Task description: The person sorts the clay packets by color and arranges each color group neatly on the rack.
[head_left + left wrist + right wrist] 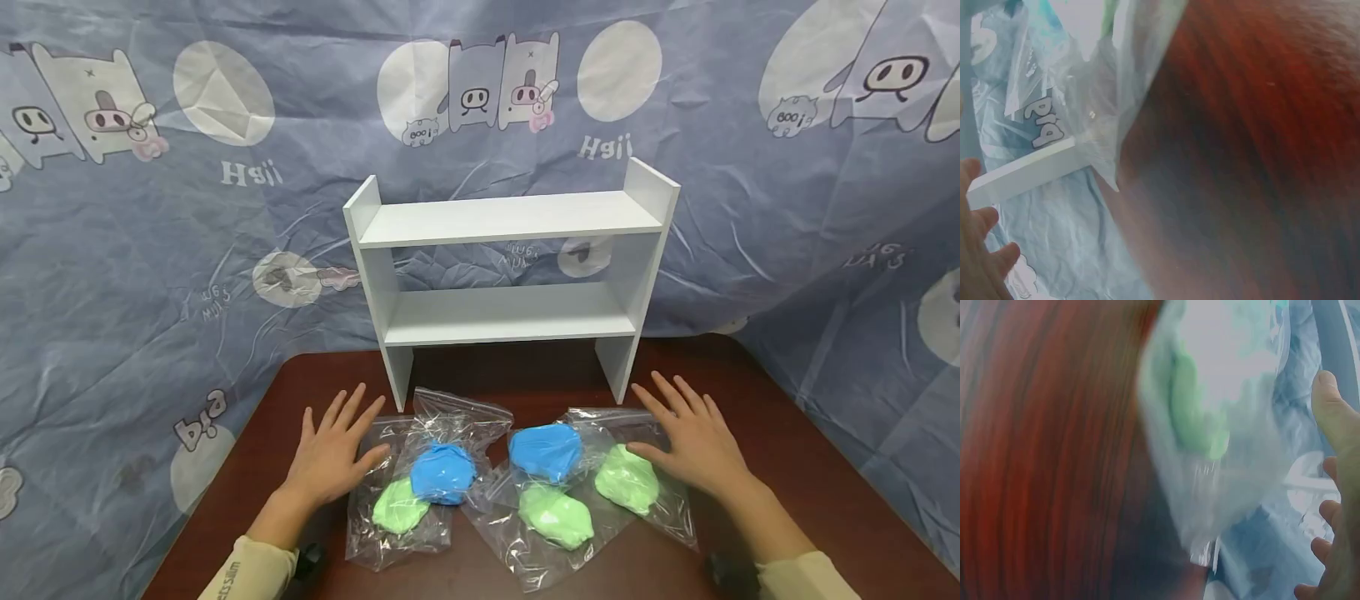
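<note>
A blue-grey printed cloth (pixel 135 250) hung across the far side, behind a dark reddish-brown table (pixel 810 450). At the table's far edge stood a white two-tier shelf (pixel 510 317), upright. Clear plastic bags (pixel 461 414) lay overlapping on the near part of the table, between the two hands. The left hand (pixel 330 458) was at their left and the right hand (pixel 693 442) at their right, both released, fingers spread; whether either thumb touched plastic could not be told. Inside the bags were five soft-looking lumps: the right blue lump (pixel 546 452), with the near green lump (pixel 557 517) just nearer; the right green lump (pixel 628 480), near the right thumb; the left blue lump (pixel 443 473); and the left green lump (pixel 401 507), nearer and further left.
</note>
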{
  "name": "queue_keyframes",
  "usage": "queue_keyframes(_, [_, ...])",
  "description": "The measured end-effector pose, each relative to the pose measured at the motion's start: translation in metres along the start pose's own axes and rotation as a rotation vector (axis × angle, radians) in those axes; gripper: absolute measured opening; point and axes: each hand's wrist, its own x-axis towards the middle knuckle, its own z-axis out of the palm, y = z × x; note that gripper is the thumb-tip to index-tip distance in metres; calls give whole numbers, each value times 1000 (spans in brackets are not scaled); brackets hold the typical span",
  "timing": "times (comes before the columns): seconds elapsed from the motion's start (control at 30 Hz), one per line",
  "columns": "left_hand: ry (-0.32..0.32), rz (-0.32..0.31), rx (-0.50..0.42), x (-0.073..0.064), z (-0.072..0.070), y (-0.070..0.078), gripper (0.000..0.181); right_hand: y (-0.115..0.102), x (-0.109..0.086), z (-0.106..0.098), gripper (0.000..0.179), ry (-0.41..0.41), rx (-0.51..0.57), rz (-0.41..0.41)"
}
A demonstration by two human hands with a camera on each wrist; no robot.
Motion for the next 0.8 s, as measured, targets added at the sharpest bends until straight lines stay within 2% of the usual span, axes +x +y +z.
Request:
queue_keyframes(0.17, [53,-2,-77,11,-6,2,76,-11,3,2,89,0,38,-13])
queue_keyframes(0.33, [102,-14,-242,32,-23,6,72,-18,5,4,89,-7,58,-15])
queue_keyframes(0.53, [173,-37,-453,63,-53,5,74,-22,4,5,86,-12,54,-5])
queue_keyframes(0.8, [290,-51,-633,106,-104,2,76,-28,6,5,84,0,59,-22])
